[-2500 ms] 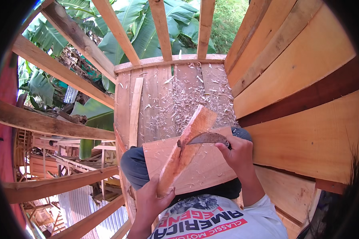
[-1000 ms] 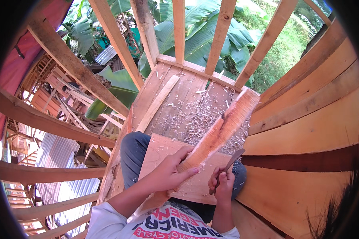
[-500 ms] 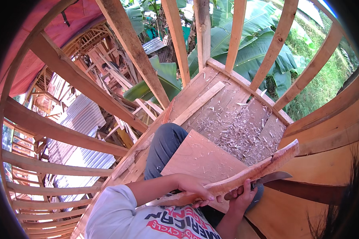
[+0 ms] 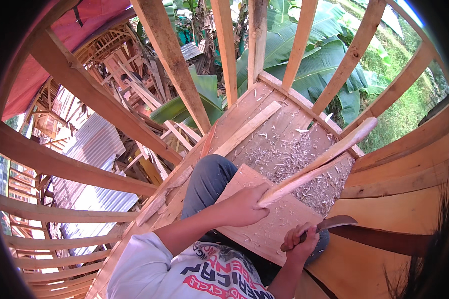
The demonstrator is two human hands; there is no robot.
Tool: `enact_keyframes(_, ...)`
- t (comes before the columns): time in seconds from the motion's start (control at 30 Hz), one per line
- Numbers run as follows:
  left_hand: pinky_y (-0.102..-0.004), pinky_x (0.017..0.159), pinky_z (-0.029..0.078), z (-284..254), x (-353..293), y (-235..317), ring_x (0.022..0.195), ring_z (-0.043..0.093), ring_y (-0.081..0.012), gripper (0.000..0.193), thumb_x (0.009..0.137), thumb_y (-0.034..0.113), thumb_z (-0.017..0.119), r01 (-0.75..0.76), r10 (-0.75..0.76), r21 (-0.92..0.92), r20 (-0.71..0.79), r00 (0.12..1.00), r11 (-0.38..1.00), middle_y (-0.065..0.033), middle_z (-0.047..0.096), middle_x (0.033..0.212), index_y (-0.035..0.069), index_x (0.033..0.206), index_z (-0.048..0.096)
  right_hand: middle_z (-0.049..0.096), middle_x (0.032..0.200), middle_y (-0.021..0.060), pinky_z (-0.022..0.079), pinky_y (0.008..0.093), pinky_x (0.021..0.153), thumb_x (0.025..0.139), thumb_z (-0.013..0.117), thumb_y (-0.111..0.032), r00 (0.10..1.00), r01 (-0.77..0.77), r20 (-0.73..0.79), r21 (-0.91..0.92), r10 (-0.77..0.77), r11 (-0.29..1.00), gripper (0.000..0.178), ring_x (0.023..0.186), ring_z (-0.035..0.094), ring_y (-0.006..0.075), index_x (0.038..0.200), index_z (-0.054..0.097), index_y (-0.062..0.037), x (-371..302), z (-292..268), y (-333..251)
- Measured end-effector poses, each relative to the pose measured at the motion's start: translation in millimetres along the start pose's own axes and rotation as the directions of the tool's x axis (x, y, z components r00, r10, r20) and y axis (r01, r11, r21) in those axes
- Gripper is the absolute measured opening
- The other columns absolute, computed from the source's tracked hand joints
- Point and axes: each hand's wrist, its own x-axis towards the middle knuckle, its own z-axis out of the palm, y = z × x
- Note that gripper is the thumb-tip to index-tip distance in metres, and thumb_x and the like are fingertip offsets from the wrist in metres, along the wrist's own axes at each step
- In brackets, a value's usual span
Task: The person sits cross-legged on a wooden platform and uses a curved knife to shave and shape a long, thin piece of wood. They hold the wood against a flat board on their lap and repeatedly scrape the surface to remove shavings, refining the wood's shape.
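Note:
My left hand (image 4: 245, 205) is closed round the near end of a long curved wooden stick (image 4: 319, 167), pale and carved, which points away to the upper right. In my right hand (image 4: 303, 243) is the handle of a machete (image 4: 334, 222); its curved blade points right, apart from the wood. Across my lap lies a flat reddish board (image 4: 259, 226), with a few shavings on it. Both hands are above this board, the right one by its right edge.
Curled wood shavings (image 4: 304, 164) cover the plank floor (image 4: 264, 109) ahead. A loose batten (image 4: 249, 128) lies there to the left of them. Upright timber ribs (image 4: 172, 60) stand all round, with orange-brown planking (image 4: 399, 209) at right. Outside are corrugated sheets (image 4: 90, 159) and banana leaves (image 4: 314, 60).
My left hand has moved to the stick's near end, and the stick has swung up and away from me. The machete, still in my right hand, is now apart from it.

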Motion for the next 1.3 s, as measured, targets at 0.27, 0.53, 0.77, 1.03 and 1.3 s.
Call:
enact_keyframes(0.27,-0.0364,0.067,0.043,5,-12,-7,0.074,0.058,-0.0265,0.028,0.08,0.013,0.064,0.07,-0.045,-0.185,0.138,0.989,0.98,-0.0184,0.055,0.078,0.001,0.099,0.047,0.046,0.05,0.0065,0.033,0.0308,0.042,0.081,0.068,-0.012,0.982,0.183,0.128,-0.82,-0.138,0.542,0.021,0.044,0.049,0.0116,0.067,0.057,-0.0011,13,16,-11)
enact_keyframes(0.53,-0.0299,0.067,0.041,11,-28,12,0.073,0.049,-0.0143,0.022,0.081,0.002,0.059,0.134,-0.077,-0.203,0.265,0.961,0.97,-0.0064,0.05,0.079,0.002,0.099,0.047,0.047,0.053,0.0163,0.036,0.0378,0.044,0.077,0.064,-0.011,0.926,0.259,0.206,-0.956,-0.315,0.136,0.023,0.047,0.049,0.0338,0.061,0.051,-0.0025,27,11,-30)
enact_keyframes(0.77,-0.0288,0.067,0.041,33,-35,8,0.073,0.05,-0.013,0.021,0.081,0.001,0.057,0.201,-0.071,-0.3,0.392,0.917,0.932,-0.0044,0.048,0.078,0.003,0.098,0.046,0.035,0.05,0.0123,0.029,0.0354,0.044,0.081,0.061,-0.012,0.874,0.133,0.018,-0.97,-0.486,0.205,0.031,0.044,0.037,0.018,0.06,0.044,0.0014,40,-18,-39)
enact_keyframes(1.03,-0.0272,0.07,0.042,35,-29,-10,0.075,0.051,-0.0152,0.023,0.081,0.003,0.057,0.58,-0.189,-0.536,0.613,0.767,0.613,-0.0032,0.049,0.081,0.002,0.102,0.048,0.033,0.05,0.0077,0.028,0.0306,0.043,0.077,0.059,-0.01,0.916,0.094,-0.063,-0.926,-0.396,0.366,0.027,0.045,0.035,0.0104,0.061,0.042,0.0023,23,-23,-57)
enact_keyframes(1.3,-0.0271,0.076,0.042,41,-26,0,0.082,0.049,-0.0134,0.023,0.081,0.001,0.054,0.363,-0.105,-0.459,0.495,0.862,0.811,-0.0041,0.048,0.087,0.002,0.103,0.047,0.054,0.054,0.0132,0.044,0.0392,0.047,0.061,0.067,-0.011,0.951,0.143,0.096,-0.98,-0.293,0.142,0.013,0.051,0.056,0.0342,0.06,0.055,-0.0062,13,-2,-23)
